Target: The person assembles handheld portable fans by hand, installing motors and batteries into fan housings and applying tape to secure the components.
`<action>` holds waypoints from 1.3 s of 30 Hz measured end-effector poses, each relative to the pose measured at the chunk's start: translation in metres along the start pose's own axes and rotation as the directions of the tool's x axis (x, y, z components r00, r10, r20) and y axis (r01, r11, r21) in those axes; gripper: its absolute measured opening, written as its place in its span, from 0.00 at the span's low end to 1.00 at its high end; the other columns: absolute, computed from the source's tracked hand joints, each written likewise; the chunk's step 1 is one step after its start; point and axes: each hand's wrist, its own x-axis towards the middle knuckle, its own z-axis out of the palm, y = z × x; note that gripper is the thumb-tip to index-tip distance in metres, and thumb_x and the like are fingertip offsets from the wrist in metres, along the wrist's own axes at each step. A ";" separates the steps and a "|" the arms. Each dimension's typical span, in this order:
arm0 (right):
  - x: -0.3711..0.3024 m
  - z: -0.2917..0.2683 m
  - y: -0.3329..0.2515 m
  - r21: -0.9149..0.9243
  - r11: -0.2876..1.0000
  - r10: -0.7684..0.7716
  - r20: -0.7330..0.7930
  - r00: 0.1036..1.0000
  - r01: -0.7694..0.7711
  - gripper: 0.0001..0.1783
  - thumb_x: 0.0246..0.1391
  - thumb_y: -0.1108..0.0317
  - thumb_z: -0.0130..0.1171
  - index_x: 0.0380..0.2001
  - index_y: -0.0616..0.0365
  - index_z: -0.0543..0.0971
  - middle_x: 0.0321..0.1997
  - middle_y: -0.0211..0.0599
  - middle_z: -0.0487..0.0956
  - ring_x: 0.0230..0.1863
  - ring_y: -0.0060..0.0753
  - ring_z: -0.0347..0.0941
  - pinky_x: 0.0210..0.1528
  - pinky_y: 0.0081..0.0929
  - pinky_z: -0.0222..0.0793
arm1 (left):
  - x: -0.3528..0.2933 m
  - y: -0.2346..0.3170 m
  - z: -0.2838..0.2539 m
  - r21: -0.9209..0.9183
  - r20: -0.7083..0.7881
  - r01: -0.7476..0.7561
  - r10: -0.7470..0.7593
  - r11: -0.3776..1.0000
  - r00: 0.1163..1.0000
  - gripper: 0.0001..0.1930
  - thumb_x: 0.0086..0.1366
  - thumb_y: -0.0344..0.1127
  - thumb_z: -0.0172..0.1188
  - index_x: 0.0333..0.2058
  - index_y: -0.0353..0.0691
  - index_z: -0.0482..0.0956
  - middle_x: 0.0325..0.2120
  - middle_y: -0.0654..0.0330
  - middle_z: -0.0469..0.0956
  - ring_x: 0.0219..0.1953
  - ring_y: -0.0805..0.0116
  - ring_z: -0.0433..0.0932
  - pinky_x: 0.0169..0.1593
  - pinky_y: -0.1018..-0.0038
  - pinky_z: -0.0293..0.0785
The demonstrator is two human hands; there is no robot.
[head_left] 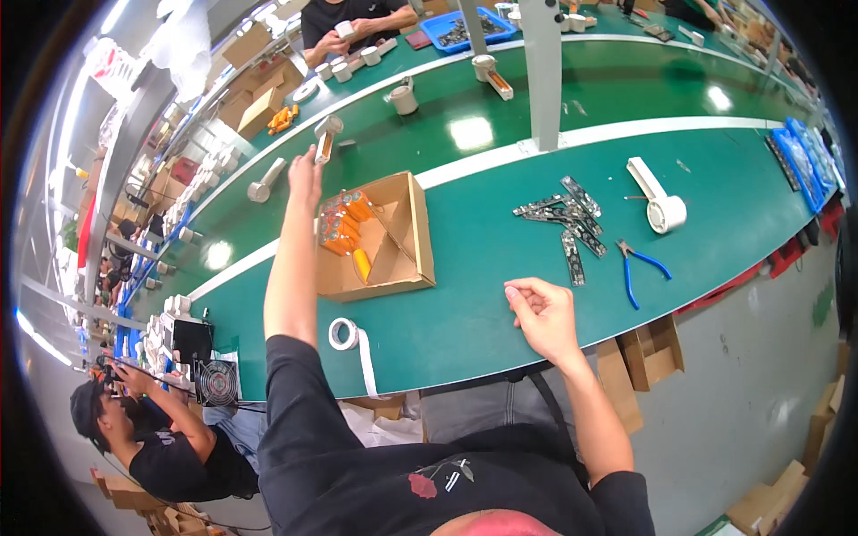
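My left hand (306,179) reaches out over the green belt, fingers stretched forward. Its fingertips are beside the end of a white handheld-fan-like housing (330,127) with an orange strip inside; whether they touch is unclear. Below that arm stands an open cardboard box (413,234) of orange cylindrical batteries (344,223). Near the table's front edge, my right hand (545,320) hovers with fingers curled in and nothing visible in them. Beyond it lie several dark circuit board strips (572,214). To their right are blue-handled pliers (636,268) and another white housing (660,201), with a thin wire at its side.
A tape roll (342,334) lies near the front edge, its white strip trailing over. More white housings (404,98) sit on the belt (617,85). A metal post (542,80) rises behind the table. Blue trays (800,165) stand far right. People work across the belt and at left.
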 end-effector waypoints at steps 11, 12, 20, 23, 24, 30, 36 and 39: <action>-0.001 -0.003 0.004 -0.177 0.975 -0.122 0.064 0.990 0.132 0.04 0.57 0.75 0.64 0.34 0.65 0.84 0.22 0.29 0.80 0.19 0.13 0.70 0.20 0.17 0.65 | -0.318 0.037 -0.121 0.594 0.236 -0.380 0.298 0.709 0.925 0.12 0.70 0.31 0.58 0.27 0.30 0.81 0.33 0.54 0.83 0.38 0.67 0.80 0.49 0.69 0.73; -0.002 0.000 0.004 -0.189 0.967 -0.153 0.093 0.984 0.168 0.04 0.56 0.75 0.64 0.33 0.65 0.84 0.22 0.31 0.80 0.19 0.14 0.70 0.20 0.18 0.64 | -0.343 0.034 -0.123 0.617 0.334 -0.519 0.401 0.591 0.853 0.07 0.65 0.28 0.61 0.29 0.31 0.82 0.38 0.52 0.82 0.43 0.61 0.79 0.53 0.65 0.72; -0.006 0.000 -0.004 -0.311 0.923 -0.183 0.164 0.969 0.227 0.04 0.55 0.73 0.64 0.32 0.64 0.83 0.25 0.40 0.82 0.18 0.27 0.74 0.23 0.25 0.68 | -0.412 0.031 -0.133 0.743 0.539 -0.573 0.198 0.346 0.819 0.21 0.52 0.21 0.62 0.48 0.33 0.78 0.53 0.46 0.74 0.57 0.42 0.72 0.61 0.57 0.67; -0.016 0.022 -0.006 -0.292 0.913 -0.254 0.134 0.958 0.283 0.05 0.55 0.73 0.64 0.32 0.63 0.83 0.27 0.41 0.82 0.21 0.28 0.76 0.24 0.26 0.70 | -0.416 0.033 -0.146 0.734 0.516 -0.539 0.178 0.413 0.838 0.22 0.53 0.21 0.63 0.49 0.33 0.77 0.52 0.45 0.73 0.58 0.44 0.70 0.61 0.58 0.67; -0.021 0.034 -0.005 -0.291 0.898 -0.316 0.097 0.944 0.330 0.05 0.55 0.72 0.64 0.33 0.63 0.84 0.28 0.41 0.83 0.22 0.29 0.76 0.25 0.27 0.71 | -0.417 0.036 -0.148 0.737 0.495 -0.502 0.144 0.452 0.857 0.21 0.53 0.22 0.63 0.48 0.32 0.77 0.55 0.44 0.70 0.58 0.44 0.69 0.61 0.58 0.66; -0.052 0.106 -0.016 -0.165 0.920 -0.263 0.411 0.873 0.355 0.27 0.59 0.66 0.64 0.58 0.65 0.72 0.42 0.45 0.82 0.23 0.32 0.76 0.31 0.29 0.74 | -0.407 0.022 -0.137 0.718 0.513 -0.568 0.246 0.401 0.822 0.10 0.55 0.23 0.61 0.37 0.31 0.74 0.60 0.41 0.64 0.58 0.42 0.70 0.60 0.56 0.67; -0.059 0.129 -0.021 0.060 0.996 0.026 0.564 0.826 -0.072 0.34 0.62 0.72 0.59 0.68 0.67 0.60 0.38 0.43 0.84 0.23 0.18 0.75 0.25 0.21 0.73 | -0.431 0.009 -0.102 0.479 0.487 -0.682 0.480 0.552 0.730 0.08 0.49 0.21 0.60 0.30 0.31 0.73 0.58 0.41 0.71 0.56 0.44 0.76 0.56 0.58 0.72; -0.058 0.126 -0.015 0.053 0.998 -0.067 0.580 0.812 0.045 0.28 0.61 0.76 0.59 0.64 0.65 0.68 0.31 0.38 0.82 0.23 0.16 0.74 0.26 0.19 0.73 | -0.427 0.001 -0.101 0.489 0.501 -0.750 0.560 0.446 0.660 0.09 0.49 0.20 0.60 0.32 0.29 0.75 0.58 0.40 0.71 0.56 0.43 0.75 0.56 0.60 0.73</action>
